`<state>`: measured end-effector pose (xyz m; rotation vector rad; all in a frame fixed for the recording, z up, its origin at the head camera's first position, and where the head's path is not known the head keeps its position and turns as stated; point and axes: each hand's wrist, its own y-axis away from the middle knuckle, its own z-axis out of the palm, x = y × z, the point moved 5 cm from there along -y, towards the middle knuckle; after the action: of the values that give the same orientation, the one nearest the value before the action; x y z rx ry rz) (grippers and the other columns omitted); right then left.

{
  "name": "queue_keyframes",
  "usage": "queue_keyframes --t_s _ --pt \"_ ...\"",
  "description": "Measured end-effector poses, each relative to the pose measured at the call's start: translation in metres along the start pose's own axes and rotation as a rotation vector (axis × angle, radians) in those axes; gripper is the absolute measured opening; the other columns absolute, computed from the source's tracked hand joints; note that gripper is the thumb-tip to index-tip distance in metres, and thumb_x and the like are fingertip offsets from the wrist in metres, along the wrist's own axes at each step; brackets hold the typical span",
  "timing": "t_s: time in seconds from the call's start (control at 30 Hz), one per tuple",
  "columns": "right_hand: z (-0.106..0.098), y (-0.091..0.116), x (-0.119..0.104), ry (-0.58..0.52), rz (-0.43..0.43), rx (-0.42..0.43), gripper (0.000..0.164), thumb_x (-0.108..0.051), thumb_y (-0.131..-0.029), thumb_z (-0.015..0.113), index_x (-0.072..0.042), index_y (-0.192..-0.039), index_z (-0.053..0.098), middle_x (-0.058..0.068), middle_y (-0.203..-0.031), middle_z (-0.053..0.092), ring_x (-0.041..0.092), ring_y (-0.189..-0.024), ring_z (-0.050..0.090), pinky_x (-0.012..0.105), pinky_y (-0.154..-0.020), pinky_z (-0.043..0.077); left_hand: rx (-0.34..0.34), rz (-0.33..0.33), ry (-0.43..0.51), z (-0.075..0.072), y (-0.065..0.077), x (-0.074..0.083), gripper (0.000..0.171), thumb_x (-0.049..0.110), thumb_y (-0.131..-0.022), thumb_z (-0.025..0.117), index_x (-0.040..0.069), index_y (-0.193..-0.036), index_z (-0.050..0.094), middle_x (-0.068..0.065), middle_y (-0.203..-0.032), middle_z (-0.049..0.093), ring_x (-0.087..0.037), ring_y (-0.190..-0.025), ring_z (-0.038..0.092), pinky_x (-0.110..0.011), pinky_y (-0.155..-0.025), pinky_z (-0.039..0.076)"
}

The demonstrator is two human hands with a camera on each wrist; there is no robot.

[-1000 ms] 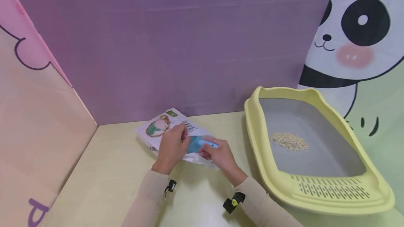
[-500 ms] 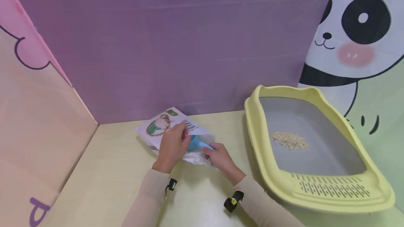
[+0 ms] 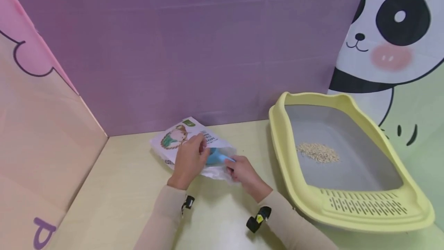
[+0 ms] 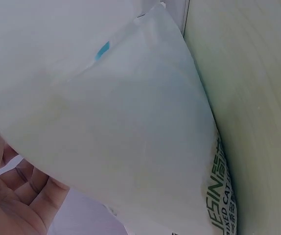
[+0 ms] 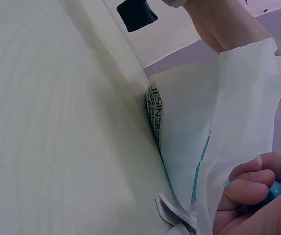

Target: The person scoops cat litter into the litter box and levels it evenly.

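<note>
A white printed bag of cat litter (image 3: 175,138) lies on the table, its mouth toward the right. My left hand (image 3: 189,159) grips the upper edge of that mouth; in the left wrist view the fingers (image 4: 30,188) curl at the bag's edge. A blue scoop (image 3: 216,158) sits in the mouth, its front end hidden behind my left hand. My right hand (image 3: 244,171) holds the scoop by its handle. In the right wrist view the curled fingers (image 5: 248,188) wrap the handle (image 5: 276,192) beside the white bag wall (image 5: 243,107).
To the right stands a yellow-rimmed litter box (image 3: 280,142) with a grey floor and a slotted front step. A small heap of pale pellets (image 3: 318,152) lies in it. A purple backdrop (image 3: 208,49) rises behind the table (image 3: 118,188).
The right hand has moved from near the scoop's body to farther back on its handle. The scoop now sits within the bag's mouth, which gapes wider. The left hand has stayed put.
</note>
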<state>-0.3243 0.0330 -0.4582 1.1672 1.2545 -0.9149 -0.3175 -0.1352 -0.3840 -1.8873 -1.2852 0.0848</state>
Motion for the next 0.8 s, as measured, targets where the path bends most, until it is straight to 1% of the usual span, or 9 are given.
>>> queue_keyframes --t_s 0.1,0.23,0.33,0.53,0.7,0.8 --pt "-0.0023 0.0013 -0.0011 -0.045 0.013 -0.002 0.020 -0.014 -0.106 0.050 0.000 -0.092 0.056 -0.002 -0.066 0.048 0.005 -0.052 0.033 0.019 -0.047 0.027 -0.006 -0.009 -0.002 0.0008 0.0002 -0.0009 0.018 0.006 -0.085 0.076 0.011 -0.086 0.059 -0.002 -0.073 0.060 -0.013 -0.062 0.048 -0.031 -0.062 0.042" --pt "-0.0040 0.0012 -0.0023 -0.057 0.015 -0.003 0.020 -0.014 -0.105 0.049 -0.001 -0.090 0.054 -0.002 -0.064 0.047 0.005 -0.051 0.031 0.019 -0.048 0.026 -0.005 -0.011 0.004 0.0013 0.0000 -0.0015 0.018 0.005 -0.086 0.076 0.011 -0.086 0.058 -0.001 -0.073 0.059 -0.013 -0.062 0.048 -0.031 -0.062 0.041" --pt "-0.0048 0.0017 -0.0033 -0.058 0.021 -0.006 0.021 -0.013 -0.105 0.049 -0.003 -0.087 0.052 -0.002 -0.063 0.046 0.006 -0.051 0.031 0.020 -0.048 0.026 -0.003 -0.013 0.007 0.0011 0.0001 -0.0016 0.018 0.005 -0.085 0.076 0.011 -0.085 0.058 -0.001 -0.072 0.058 -0.013 -0.062 0.047 -0.031 -0.062 0.040" --pt "-0.0059 0.0019 -0.0030 -0.058 0.024 0.002 0.020 -0.013 -0.105 0.048 -0.002 -0.089 0.051 -0.002 -0.064 0.044 0.007 -0.052 0.031 0.021 -0.049 0.026 -0.010 -0.021 0.007 0.0019 0.0008 -0.0026 0.018 0.006 -0.085 0.075 0.012 -0.086 0.058 -0.001 -0.072 0.058 -0.013 -0.062 0.047 -0.030 -0.062 0.040" --pt "-0.0075 0.0009 -0.0018 -0.050 0.032 0.026 0.020 -0.015 -0.105 0.049 -0.004 -0.088 0.051 -0.002 -0.063 0.044 0.008 -0.052 0.031 0.021 -0.049 0.027 -0.001 -0.010 0.010 0.0013 0.0008 -0.0017 0.017 0.005 -0.085 0.075 0.011 -0.086 0.059 -0.001 -0.072 0.058 -0.013 -0.061 0.047 -0.030 -0.061 0.040" --pt "-0.0078 0.0017 -0.0036 -0.026 0.025 0.046 0.020 -0.015 -0.105 0.050 -0.003 -0.088 0.052 -0.002 -0.062 0.044 0.009 -0.053 0.033 0.021 -0.049 0.028 0.002 -0.004 0.012 0.0009 0.0006 -0.0010 0.017 0.004 -0.086 0.075 0.011 -0.086 0.059 -0.001 -0.072 0.058 -0.012 -0.062 0.047 -0.029 -0.060 0.040"
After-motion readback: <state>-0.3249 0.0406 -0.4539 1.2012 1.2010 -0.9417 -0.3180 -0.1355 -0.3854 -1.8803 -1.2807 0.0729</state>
